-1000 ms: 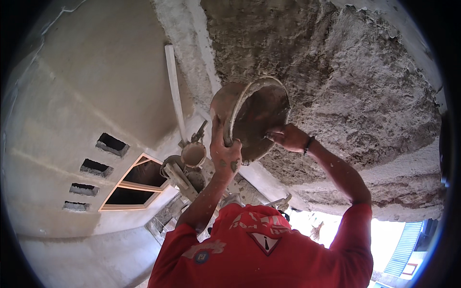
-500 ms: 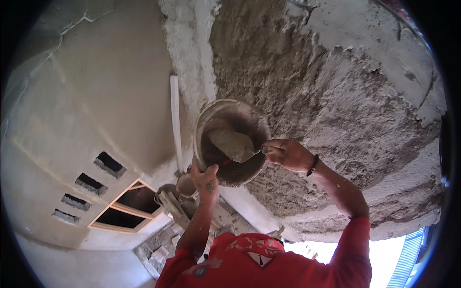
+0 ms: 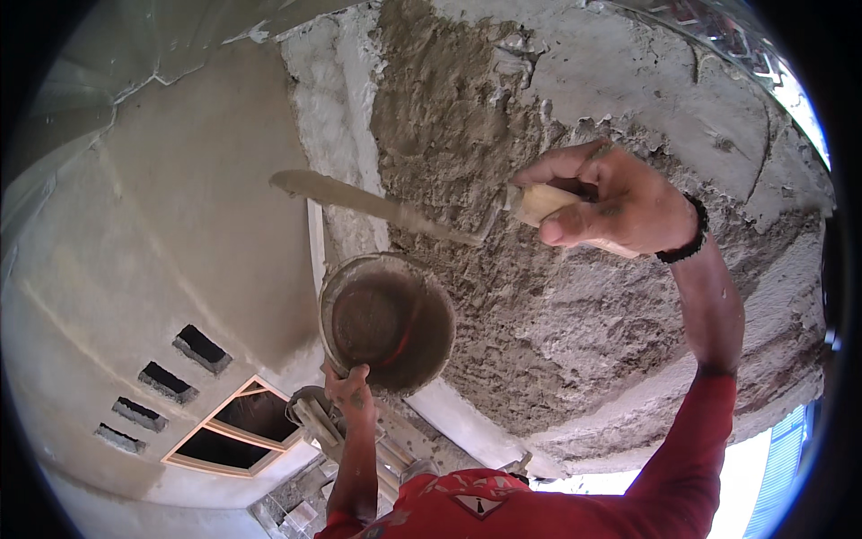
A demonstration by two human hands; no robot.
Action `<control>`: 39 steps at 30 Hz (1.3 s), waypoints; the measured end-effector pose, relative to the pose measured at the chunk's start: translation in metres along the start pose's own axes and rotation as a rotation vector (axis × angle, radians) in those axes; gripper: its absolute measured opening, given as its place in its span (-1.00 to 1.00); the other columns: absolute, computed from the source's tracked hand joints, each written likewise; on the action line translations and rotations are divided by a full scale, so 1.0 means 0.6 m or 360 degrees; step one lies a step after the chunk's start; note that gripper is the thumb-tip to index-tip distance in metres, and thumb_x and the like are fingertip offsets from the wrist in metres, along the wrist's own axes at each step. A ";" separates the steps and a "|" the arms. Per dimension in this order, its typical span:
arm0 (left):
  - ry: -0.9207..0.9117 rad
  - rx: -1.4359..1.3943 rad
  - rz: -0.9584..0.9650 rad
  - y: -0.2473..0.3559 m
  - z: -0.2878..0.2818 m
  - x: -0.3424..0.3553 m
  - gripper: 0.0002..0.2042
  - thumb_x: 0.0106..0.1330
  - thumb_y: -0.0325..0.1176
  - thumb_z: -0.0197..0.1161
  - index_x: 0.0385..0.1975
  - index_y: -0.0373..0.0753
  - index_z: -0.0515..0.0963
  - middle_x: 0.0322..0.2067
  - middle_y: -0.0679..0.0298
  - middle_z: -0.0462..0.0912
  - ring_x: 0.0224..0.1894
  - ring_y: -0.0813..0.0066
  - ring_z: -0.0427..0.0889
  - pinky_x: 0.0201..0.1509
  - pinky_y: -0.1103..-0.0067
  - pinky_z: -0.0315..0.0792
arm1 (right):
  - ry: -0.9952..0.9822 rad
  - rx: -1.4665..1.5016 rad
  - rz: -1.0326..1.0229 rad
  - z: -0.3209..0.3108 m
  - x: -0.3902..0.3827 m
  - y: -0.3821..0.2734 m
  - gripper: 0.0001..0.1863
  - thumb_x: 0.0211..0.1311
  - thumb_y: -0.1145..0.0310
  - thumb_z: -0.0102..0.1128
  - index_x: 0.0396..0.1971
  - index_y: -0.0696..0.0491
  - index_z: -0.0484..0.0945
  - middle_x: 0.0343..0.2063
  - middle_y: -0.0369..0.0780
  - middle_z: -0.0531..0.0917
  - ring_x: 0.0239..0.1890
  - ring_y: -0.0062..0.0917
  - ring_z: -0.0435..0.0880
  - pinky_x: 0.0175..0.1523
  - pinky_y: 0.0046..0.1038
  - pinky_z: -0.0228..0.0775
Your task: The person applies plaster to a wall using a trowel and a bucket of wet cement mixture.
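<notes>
My left hand (image 3: 352, 395) grips the near rim of a round, mortar-smeared bucket (image 3: 429, 325), tilted so that its inside shows. Some grey-brown mortar coats the bottom, with a reddish streak beside it. Up and to the right, my right hand (image 3: 633, 202) is closed round the pale wooden handle of a trowel (image 3: 359, 199). The trowel's blade is seen nearly edge-on, above the bucket and in front of the wall. Rough, wet-looking mortar covers part of the wall (image 3: 503, 332) behind both hands.
A smoother wall (image 3: 206, 180) on the left has several dark slots and a wooden window frame (image 3: 260, 440). A pale upright strip (image 3: 316, 242) stands near the corner. Planks (image 3: 319, 422) and rubble lie below. Bright daylight enters at lower right.
My right hand has raised the trowel out of the bucket, up toward the wall, and turned its blade nearly edge-on. My left hand and the bucket have shifted down and left.
</notes>
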State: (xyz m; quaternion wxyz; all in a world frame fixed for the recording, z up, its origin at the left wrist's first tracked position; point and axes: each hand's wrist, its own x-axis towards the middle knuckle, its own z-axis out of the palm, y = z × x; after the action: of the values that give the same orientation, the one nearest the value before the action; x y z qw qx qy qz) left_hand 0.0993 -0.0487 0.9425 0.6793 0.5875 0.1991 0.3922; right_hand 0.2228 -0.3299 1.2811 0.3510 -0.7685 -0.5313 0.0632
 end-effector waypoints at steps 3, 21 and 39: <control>-0.0116 0.0123 0.0315 -0.047 -0.033 -0.009 -0.54 -0.09 -0.46 0.11 -0.06 -0.33 0.45 -0.11 0.12 0.55 -0.13 0.31 0.52 0.04 0.53 0.37 | -0.0046 0.0496 0.0351 -0.016 -0.001 0.036 -0.45 0.17 0.16 0.31 0.04 0.22 0.47 -0.39 -0.05 0.64 -0.53 -0.56 0.62 -0.48 -0.57 0.60; -0.0057 -0.0125 -0.0203 -0.049 0.053 -0.081 -0.55 0.05 -0.56 0.13 0.04 -0.39 0.39 -0.09 0.17 0.55 -0.05 0.41 0.52 0.12 0.55 0.34 | -0.0289 0.0320 0.1008 0.201 -0.146 0.198 -0.50 0.24 0.10 0.15 -0.01 0.19 0.41 -0.49 -0.20 0.57 -0.64 -0.67 0.52 -0.57 -0.65 0.49; -0.0137 -0.0335 -0.0327 -0.030 0.094 -0.082 -0.33 0.09 -0.67 0.00 0.31 -0.39 0.10 -0.01 0.09 0.49 -0.06 0.40 0.53 0.03 0.58 0.43 | 0.0587 0.2101 0.1129 0.502 0.010 0.241 -0.66 0.19 0.43 0.14 -0.08 0.18 0.30 -0.42 -0.15 0.54 -0.51 -0.43 0.60 -0.50 -0.33 0.52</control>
State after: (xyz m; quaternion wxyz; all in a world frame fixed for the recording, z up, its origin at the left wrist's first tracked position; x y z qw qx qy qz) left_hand 0.1156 -0.1229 0.9290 0.7817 0.5057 0.1867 0.3137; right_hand 0.1955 -0.2099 0.9707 0.7781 -0.5223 -0.0382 0.3467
